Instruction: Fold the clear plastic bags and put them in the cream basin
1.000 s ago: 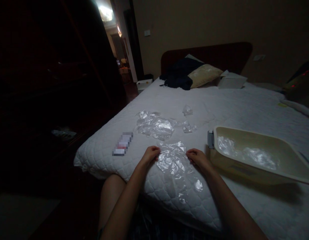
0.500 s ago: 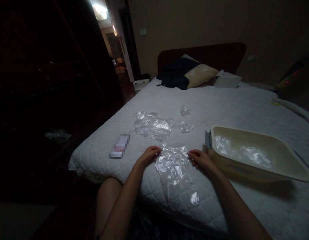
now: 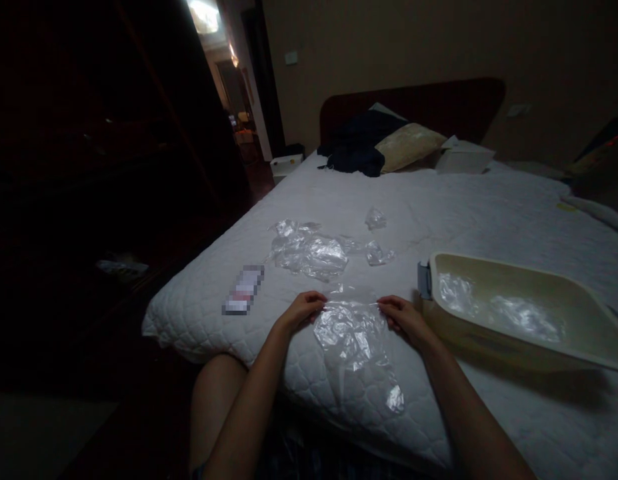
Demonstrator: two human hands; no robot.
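Note:
A clear plastic bag point(image 3: 356, 337) lies crinkled near the front edge of the white quilted bed point(image 3: 309, 193). My left hand point(image 3: 306, 308) pinches its upper left side, and my right hand point(image 3: 399, 315) pinches the upper right side. Between my fingertips the film is drawn into a straight line, with a flap of plastic above it. Beyond my hands, more crumpled clear plastic bags point(image 3: 313, 253) are spread on the bed. A small plastic piece point(image 3: 376, 219) sits farther back.
A pale plastic bin point(image 3: 499, 353) with a grey latch stands to the right, with clear plastic inside. On the left lies a blurred-out phone-like rectangle point(image 3: 243, 290). Dark cloth point(image 3: 359, 143), a beige pillow point(image 3: 411, 147) and a white box point(image 3: 463, 160) are by the headboard point(image 3: 453, 100).
The bag's top edge between my hands has gone from wrinkled to pulled straight, with a flap showing above it. The whole view has shifted slightly.

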